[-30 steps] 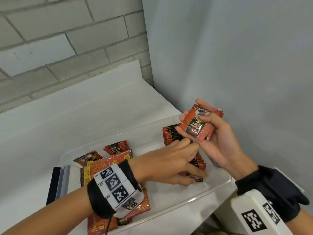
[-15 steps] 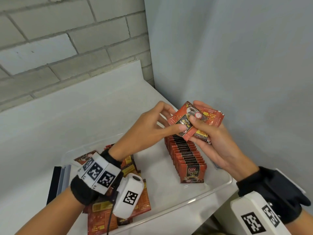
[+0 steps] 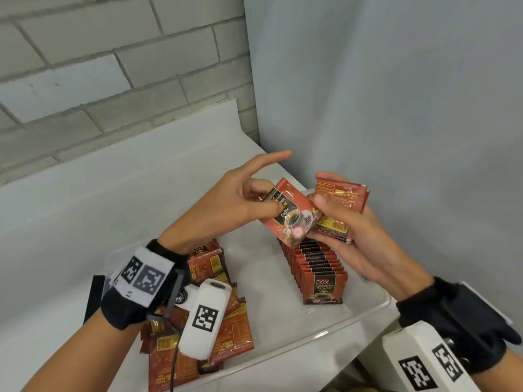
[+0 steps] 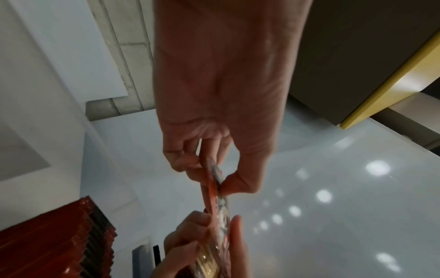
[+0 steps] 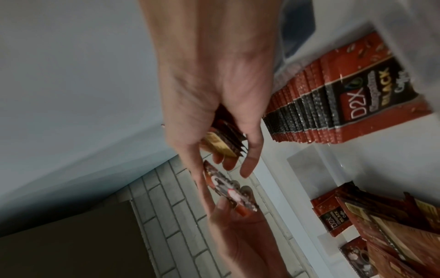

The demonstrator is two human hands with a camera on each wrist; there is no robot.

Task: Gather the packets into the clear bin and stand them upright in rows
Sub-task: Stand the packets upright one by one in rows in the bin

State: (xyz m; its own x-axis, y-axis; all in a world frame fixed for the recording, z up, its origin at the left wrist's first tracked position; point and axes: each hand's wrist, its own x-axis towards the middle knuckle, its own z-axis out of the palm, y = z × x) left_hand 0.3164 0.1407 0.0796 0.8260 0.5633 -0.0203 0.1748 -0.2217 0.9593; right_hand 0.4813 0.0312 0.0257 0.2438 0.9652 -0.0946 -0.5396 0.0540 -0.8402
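A single red packet (image 3: 288,213) is pinched by the left hand (image 3: 226,205) between thumb and curled fingers, its forefinger stretched out straight above. The packet is held tilted over the far end of the clear bin (image 3: 334,332), and its other edge is touched by the thumb of the right hand (image 3: 351,236). A small stack of packets (image 3: 339,210) is gripped in the right hand, with the fingers wrapped behind it and the thumb laid across its front. In the left wrist view the packet (image 4: 214,190) is seen edge-on, nipped between thumb and fingertips.

Inside the bin, a row of packets (image 3: 317,270) is stood upright along the right side, just below the two hands, with the nearest one facing the camera. A loose heap of packets (image 3: 226,332) is lain flat in the left part of the bin, partly hidden by the left wrist. The bin is set on a white counter (image 3: 113,193) in a corner, with a brick wall (image 3: 113,66) behind.
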